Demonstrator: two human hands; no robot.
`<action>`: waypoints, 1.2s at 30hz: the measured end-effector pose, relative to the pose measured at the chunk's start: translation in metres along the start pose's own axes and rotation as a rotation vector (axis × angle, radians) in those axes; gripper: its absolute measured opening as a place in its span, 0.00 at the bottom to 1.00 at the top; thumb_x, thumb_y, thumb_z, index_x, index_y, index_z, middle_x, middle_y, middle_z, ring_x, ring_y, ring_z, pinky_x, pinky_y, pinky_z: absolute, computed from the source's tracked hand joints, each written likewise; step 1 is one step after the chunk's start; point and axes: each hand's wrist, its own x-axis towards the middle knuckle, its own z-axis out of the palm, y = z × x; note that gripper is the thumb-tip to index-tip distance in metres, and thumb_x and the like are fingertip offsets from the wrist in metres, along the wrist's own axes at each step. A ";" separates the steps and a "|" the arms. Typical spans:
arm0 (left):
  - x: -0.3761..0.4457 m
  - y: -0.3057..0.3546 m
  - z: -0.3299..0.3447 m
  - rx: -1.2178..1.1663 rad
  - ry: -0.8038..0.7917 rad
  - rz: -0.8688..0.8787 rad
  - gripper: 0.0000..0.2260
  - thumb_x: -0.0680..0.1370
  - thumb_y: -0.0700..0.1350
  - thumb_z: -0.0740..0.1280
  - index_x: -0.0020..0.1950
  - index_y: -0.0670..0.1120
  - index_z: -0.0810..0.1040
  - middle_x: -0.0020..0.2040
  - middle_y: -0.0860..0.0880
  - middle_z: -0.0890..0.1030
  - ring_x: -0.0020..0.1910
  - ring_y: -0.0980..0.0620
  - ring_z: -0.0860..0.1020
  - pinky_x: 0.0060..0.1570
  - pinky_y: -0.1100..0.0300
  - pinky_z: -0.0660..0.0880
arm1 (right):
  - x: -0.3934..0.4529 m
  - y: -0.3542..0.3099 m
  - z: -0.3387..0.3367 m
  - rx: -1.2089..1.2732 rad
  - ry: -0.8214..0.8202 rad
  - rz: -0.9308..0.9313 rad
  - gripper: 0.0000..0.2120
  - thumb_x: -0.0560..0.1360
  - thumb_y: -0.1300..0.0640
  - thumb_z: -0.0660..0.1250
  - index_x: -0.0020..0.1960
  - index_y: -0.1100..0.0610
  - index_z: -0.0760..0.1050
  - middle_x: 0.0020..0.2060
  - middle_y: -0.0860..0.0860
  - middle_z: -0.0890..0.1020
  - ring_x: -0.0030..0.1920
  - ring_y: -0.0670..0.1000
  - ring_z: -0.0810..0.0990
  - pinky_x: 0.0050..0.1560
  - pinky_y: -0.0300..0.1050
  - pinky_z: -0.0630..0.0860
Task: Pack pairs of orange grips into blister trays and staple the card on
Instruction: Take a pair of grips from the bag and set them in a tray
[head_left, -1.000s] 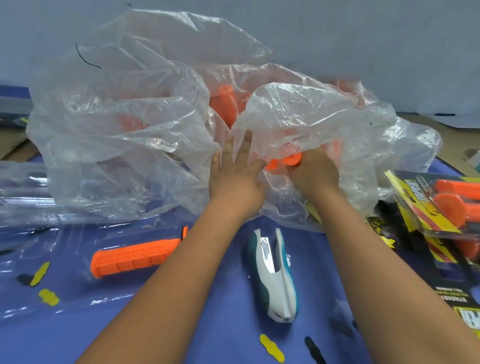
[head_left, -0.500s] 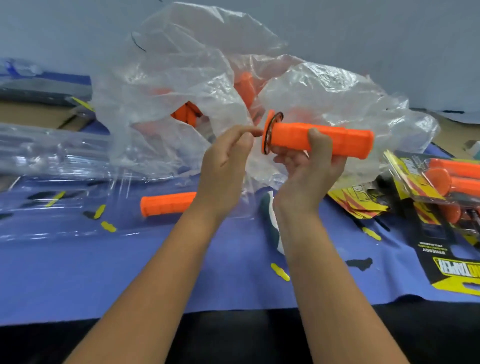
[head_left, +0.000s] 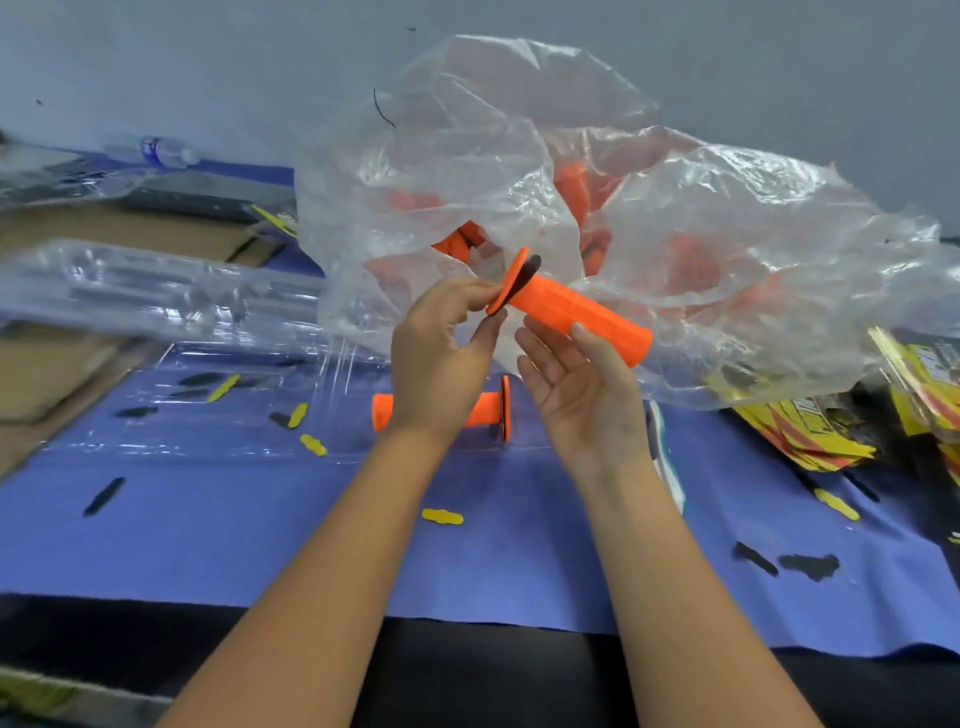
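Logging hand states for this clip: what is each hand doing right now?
Left hand: pinches the flange end of the orange grip.
Right hand: palm up under the same grip, thumb on its barrel, holding it.

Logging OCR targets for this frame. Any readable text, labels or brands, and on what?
None can be read.
Yellow and black printed cards, stacked at the right: print is there, too blurred and cut off to read.
Bottle at the far left: blue label, too small to read.
Orange grip held by the right hand, flange pinched by the left hand: no print visible.
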 end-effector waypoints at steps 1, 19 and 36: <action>-0.003 -0.001 0.001 -0.012 -0.005 -0.048 0.08 0.73 0.36 0.71 0.49 0.47 0.82 0.45 0.59 0.79 0.45 0.62 0.76 0.49 0.69 0.72 | -0.001 0.001 -0.002 0.000 -0.005 -0.006 0.13 0.69 0.58 0.65 0.52 0.63 0.77 0.43 0.56 0.86 0.45 0.53 0.86 0.41 0.42 0.81; -0.015 -0.006 -0.008 -0.171 0.025 -0.318 0.09 0.81 0.44 0.64 0.53 0.59 0.76 0.46 0.56 0.82 0.45 0.61 0.81 0.48 0.61 0.77 | -0.013 0.025 0.005 -0.921 0.098 -0.672 0.18 0.69 0.58 0.73 0.54 0.43 0.74 0.44 0.34 0.81 0.43 0.39 0.81 0.45 0.35 0.77; 0.007 -0.051 -0.056 -0.147 -0.133 -0.449 0.15 0.75 0.39 0.72 0.61 0.46 0.80 0.42 0.51 0.80 0.37 0.63 0.77 0.41 0.68 0.76 | 0.007 0.037 -0.010 -1.316 0.146 -0.352 0.27 0.77 0.47 0.68 0.74 0.45 0.66 0.57 0.46 0.79 0.59 0.49 0.76 0.62 0.50 0.74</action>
